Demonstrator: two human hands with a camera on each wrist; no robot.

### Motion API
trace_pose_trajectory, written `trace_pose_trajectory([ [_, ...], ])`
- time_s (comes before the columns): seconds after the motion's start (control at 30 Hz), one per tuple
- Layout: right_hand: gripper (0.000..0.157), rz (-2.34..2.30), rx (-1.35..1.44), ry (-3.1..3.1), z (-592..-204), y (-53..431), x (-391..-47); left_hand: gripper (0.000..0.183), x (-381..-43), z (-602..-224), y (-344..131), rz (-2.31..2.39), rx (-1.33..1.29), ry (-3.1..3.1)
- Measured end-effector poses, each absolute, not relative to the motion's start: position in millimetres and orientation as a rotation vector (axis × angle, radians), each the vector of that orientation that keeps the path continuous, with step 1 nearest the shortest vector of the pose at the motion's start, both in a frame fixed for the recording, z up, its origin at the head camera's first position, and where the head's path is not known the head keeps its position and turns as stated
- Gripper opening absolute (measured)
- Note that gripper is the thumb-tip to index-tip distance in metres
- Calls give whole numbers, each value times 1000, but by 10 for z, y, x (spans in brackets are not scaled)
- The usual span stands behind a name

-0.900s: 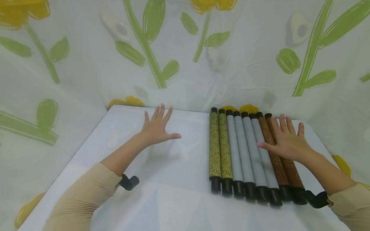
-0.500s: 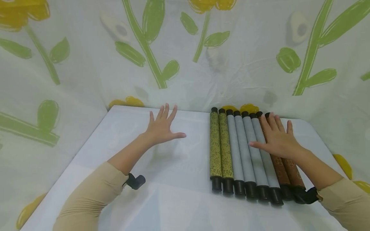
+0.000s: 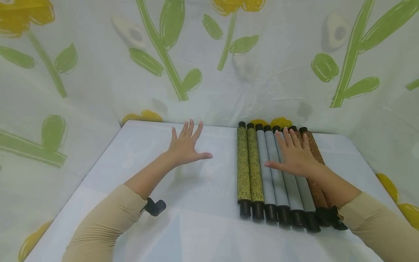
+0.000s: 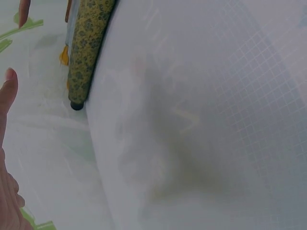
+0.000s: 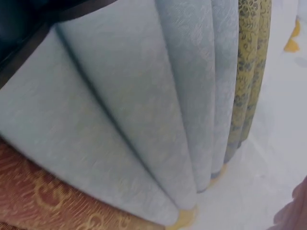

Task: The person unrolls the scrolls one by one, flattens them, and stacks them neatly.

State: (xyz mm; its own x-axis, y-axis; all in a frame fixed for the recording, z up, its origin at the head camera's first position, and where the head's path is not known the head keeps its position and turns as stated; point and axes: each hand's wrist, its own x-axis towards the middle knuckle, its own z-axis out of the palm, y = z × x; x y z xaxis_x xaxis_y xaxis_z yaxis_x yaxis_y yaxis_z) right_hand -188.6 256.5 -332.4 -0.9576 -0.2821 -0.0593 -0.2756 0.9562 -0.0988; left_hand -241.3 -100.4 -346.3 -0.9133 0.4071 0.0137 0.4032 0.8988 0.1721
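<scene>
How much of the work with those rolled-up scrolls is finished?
All eight scrolls lie side by side in one row on the table, so none looks taken out. The right hand rests flat on the grey ones, gripping nothing. The left hand spreads over bare table. Everything is left.

The right wrist view looks close along a row of fabric-covered scrolls lying side by side and touching. Pale grey-blue scrolls [image 5: 144, 110] fill most of the picture, their textured cloth fanning toward the far end. Beyond them lie the olive-gold patterned scrolls [image 5: 249, 62], and at the lower left a red-brown scroll with gold motifs [image 5: 53, 203]. All rest on a white tabletop [image 5: 273, 158]. A blurred fingertip [image 5: 295, 213] shows at the lower right corner.
</scene>
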Motion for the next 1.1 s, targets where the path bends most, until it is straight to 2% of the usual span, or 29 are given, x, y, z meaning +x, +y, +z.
trace_pose_trajectory([
  [0.67, 110, -102, -506, 3029, -3525, 2290, -2032, 111, -2434, -3660, -742, 129, 749, 3015],
  [0.93, 101, -171, -487, 2984, -3602, 2158, -2096, 113, -2423, -3789, -617, 87, 829, 2996],
  [1.1, 94, -372, -412, 2943, -3673, 2074, -2127, 112, -2398, -3851, -524, 54, 867, 2963],
])
